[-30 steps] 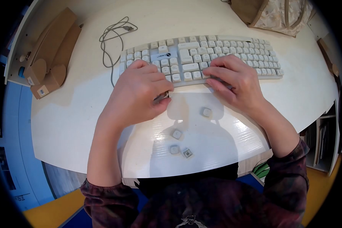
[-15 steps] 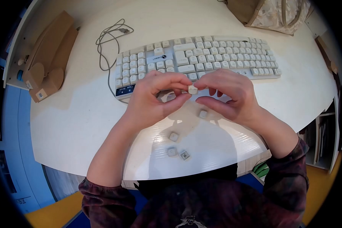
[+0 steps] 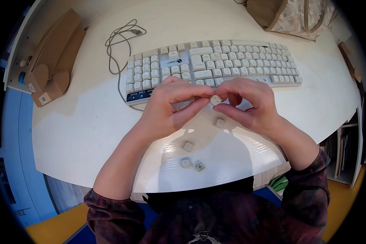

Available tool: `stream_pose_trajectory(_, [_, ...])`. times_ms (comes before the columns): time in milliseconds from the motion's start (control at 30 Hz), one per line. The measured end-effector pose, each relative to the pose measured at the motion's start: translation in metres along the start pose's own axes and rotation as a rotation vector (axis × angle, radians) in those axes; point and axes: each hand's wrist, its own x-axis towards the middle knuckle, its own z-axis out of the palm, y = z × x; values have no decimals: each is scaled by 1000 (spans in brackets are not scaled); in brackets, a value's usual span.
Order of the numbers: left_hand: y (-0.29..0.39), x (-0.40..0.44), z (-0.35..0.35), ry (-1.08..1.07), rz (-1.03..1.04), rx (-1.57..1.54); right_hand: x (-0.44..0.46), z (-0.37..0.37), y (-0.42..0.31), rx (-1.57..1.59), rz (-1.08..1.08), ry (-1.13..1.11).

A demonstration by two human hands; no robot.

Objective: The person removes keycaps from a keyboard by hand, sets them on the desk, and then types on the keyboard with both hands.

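Observation:
A small white keycap [image 3: 216,100] is pinched between my two hands, just in front of the keyboard. My left hand [image 3: 168,107] grips its left side with thumb and forefinger. From the other side, the thumb and fingertips of my right hand [image 3: 253,101] close on the same keycap. The white keyboard [image 3: 179,61] lies upside down to me behind both hands, which hide part of its near edge. Below my fingers one loose keycap [image 3: 220,123] rests on the table. Nearer me are another keycap [image 3: 188,146], one beside it [image 3: 185,162], and an overturned keycap [image 3: 199,166] showing its hollow underside.
The keyboard's grey cable [image 3: 118,72] lies coiled at the back left of the white table [image 3: 81,134]. Folded brown cardboard [image 3: 55,61] stands at the left edge. A beige patterned bag [image 3: 290,18] sits at the back right. Shelves [image 3: 345,146] are beyond the right edge.
The held keycap has shifted slightly right and tilted. My left fingertips have moved right with it, and my right thumb and fingers have come closer together around it.

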Motion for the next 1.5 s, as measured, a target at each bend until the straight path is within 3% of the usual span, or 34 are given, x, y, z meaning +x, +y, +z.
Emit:
stream_pose_trajectory(100, [6,0,4,39,-169,-95,0,1,2,-24,-38,9])
stream_pose_trajectory(300, [4,-2,2,-5,-175,-80,1,-1,6,-49,-110,-27])
stream_pose_trajectory(533, [3,-2,5,20,-96,-10,-1,-5,4,47,53,-39])
stream_pose_trajectory(600, [1,-1,6,44,-21,49,3,-14,12,121,135,129])
stream_pose_trajectory(700, [-3,5,11,55,215,418,11,-29,25,102,163,208])
stream_pose_trajectory(900, [-8,5,17,30,255,501,9,-28,26,-42,216,24])
stream_pose_trajectory(1100, [-13,6,17,69,243,567,7,-20,24,-138,289,-1])
stream_pose_trajectory(1500, [-6,9,24,54,253,546,2,-10,26,-155,227,64])
